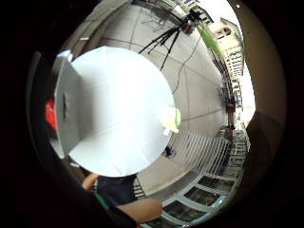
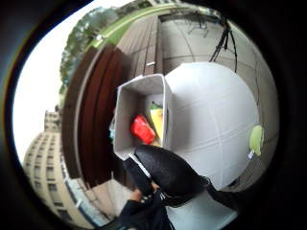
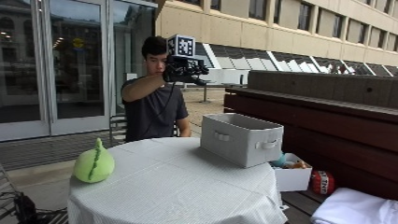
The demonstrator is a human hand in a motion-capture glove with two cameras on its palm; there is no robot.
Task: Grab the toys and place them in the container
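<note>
— While the person sits behind the round white-clothed table [image 3: 180, 186], where is the gloved right hand [image 3: 180, 70]?

— Raised high at face level, well above the table and apart from everything on it. The thumb side palm view shows black gloved fingers [image 2: 165, 170] lying extended over the scene with nothing between them, so the hand is released and carries nothing.

— And the container [image 3: 241, 138]?

— A grey fabric box with handle slots, standing upright on the table toward its 3 o'clock edge in the outside view. The thumb side palm view looks down into it: a red toy [image 2: 142, 129] and a yellow toy [image 2: 157, 120] lie inside, touching each other.

— Any toys outside it?

— One green plush toy [image 3: 94, 163] rests on the table at about 9 o'clock, near the rim and well apart from the container.

— Anything beyond the table?

— A small white box [image 3: 292, 177] with bits inside sits on the bench just beside the table's edge.
</note>
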